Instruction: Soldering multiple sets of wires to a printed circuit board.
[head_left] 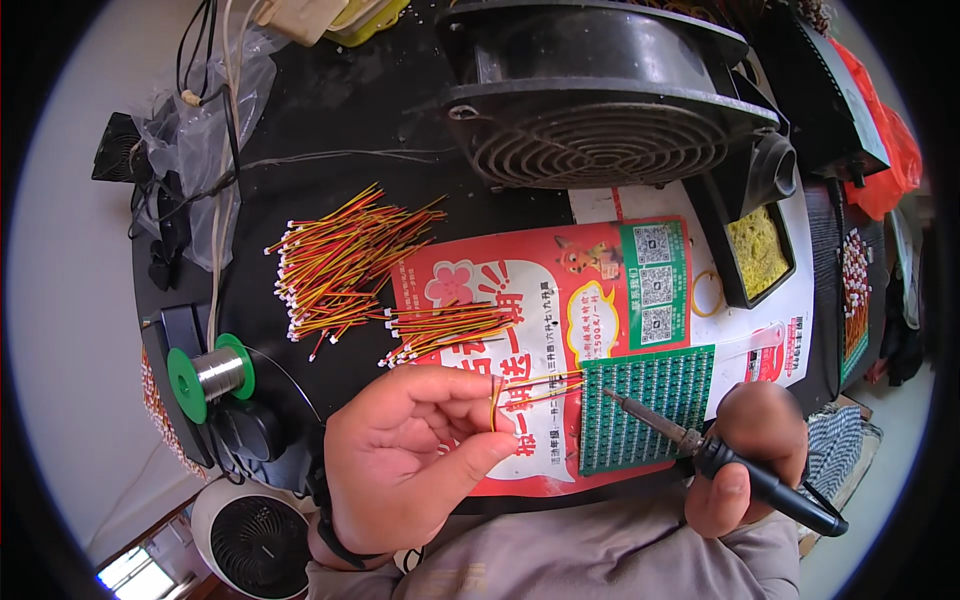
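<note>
Left hand [410, 455]: coming in from the lower edge, left of the middle, turned with much of the palm in view; fingers curled inward, thumb stretched to the right beneath them.
Left wrist: ringed by a dark band [345, 548].
Left grip: closed between thumb and fingers on thin red and yellow wires [560, 383].
Held wires: stretched rightward from the fingers to the left edge of the green board [640, 450]; joined there or only resting, cannot tell.
Right hand [762, 435]: at the lower right, curled in a pen-like hold, with thumb on the near side of the handle; partly blurred.
Right grip: clamped on the black handle of the soldering iron [770, 488].
Soldering iron: slanted from lower right to upper left, with tip above the left part of the green board; touching or just clear, cannot tell.
Green board: lying between the two hands on a red and white printed sheet [480, 260].
Loose wires: in a large pile [345, 265] beyond the left hand, and a smaller bunch [450, 330] nearer, on the sheet.
Solder spool [212, 375]: at the left, with green ends.
Sponge tray [737, 265]: beyond the right hand, holding a yellow pad [760, 250].
Black fan [600, 110]: standing at the far side.
</note>
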